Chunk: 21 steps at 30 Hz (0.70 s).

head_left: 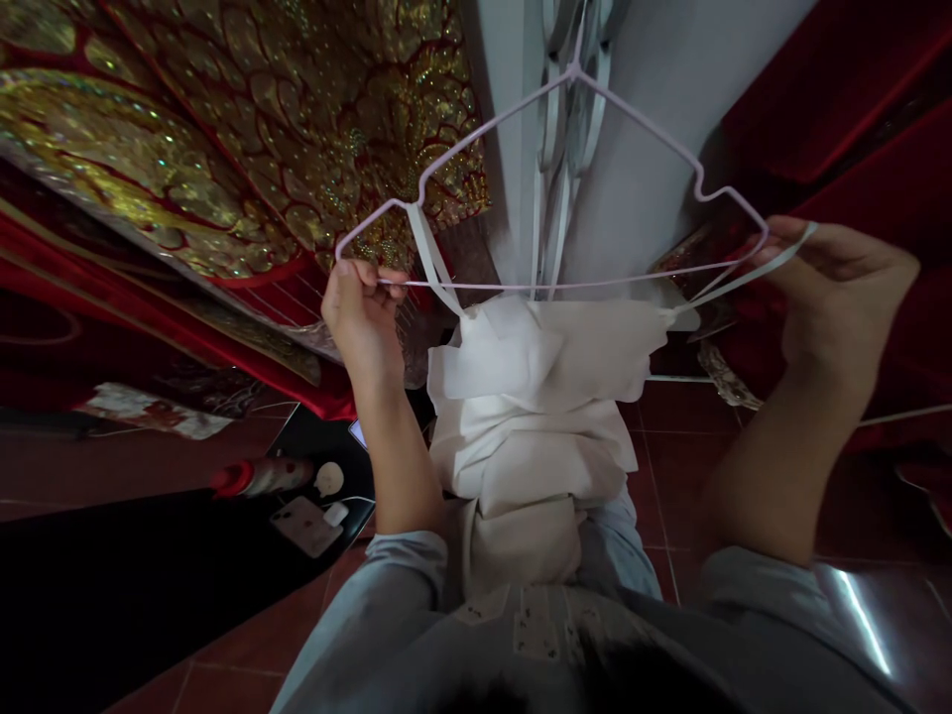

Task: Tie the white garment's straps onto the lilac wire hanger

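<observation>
Both arms raised, elbows bent (forearms bare). Left hand point(362, 312) pinched closed, right hand point(840, 288) curled closed, hands well apart.

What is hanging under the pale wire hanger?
A white cloth hangs under the hanger. The left hand grips the hanger's end; the right hand pinches the right strap. What lies behind the cloth is covered.

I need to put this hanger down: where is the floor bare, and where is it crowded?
Bare: red tiles between the white garment and the right arm, and tiles below the black surface. Crowded: that surface's corner, with phone, bottle and small bits; red cloth covers the far left.
</observation>
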Available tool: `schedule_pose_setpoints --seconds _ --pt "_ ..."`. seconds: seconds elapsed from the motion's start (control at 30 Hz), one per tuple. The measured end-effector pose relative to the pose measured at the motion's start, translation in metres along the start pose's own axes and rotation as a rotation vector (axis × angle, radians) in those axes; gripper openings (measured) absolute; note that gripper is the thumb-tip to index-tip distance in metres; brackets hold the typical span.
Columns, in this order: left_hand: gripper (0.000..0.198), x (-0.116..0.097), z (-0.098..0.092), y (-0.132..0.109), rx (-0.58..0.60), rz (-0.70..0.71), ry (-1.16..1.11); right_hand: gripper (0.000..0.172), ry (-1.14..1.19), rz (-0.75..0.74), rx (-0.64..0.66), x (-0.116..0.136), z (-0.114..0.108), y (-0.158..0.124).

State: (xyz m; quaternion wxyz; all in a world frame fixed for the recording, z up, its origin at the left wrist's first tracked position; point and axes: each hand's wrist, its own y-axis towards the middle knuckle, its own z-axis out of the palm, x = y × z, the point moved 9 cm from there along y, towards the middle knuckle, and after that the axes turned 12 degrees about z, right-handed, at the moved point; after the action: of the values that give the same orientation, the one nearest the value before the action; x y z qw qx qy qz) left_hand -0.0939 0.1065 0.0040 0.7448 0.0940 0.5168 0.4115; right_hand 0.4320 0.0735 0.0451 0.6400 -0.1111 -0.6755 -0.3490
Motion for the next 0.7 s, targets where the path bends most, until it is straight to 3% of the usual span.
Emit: schedule_pose_setpoints --seconds 0.17,0.23,0.37,0.57,0.63,0.7 --pt "0.052 0.001 0.001 -0.003 0.013 -0.032 0.017 0.037 -0.189 -0.052 0.325 0.043 0.061 0.003" --pt "0.050 0.002 0.000 -0.003 0.011 -0.042 0.031 0.042 -0.215 -0.126 0.348 0.059 0.073 0.002" --pt "0.050 -0.002 0.003 -0.003 0.036 -0.019 0.018 0.045 -0.236 -0.282 0.242 0.076 0.072 -0.003" --pt "0.051 -0.007 0.006 -0.005 -0.003 -0.082 0.001 0.017 -0.154 -0.404 0.043 0.070 0.047 -0.041" --pt "0.052 -0.006 0.008 -0.007 -0.008 -0.102 -0.003 0.013 -0.161 -0.428 0.147 0.066 0.060 -0.064" --pt "0.050 -0.004 0.010 -0.009 -0.004 -0.075 -0.025 0.021 -0.229 -0.409 0.366 0.055 0.088 -0.087"
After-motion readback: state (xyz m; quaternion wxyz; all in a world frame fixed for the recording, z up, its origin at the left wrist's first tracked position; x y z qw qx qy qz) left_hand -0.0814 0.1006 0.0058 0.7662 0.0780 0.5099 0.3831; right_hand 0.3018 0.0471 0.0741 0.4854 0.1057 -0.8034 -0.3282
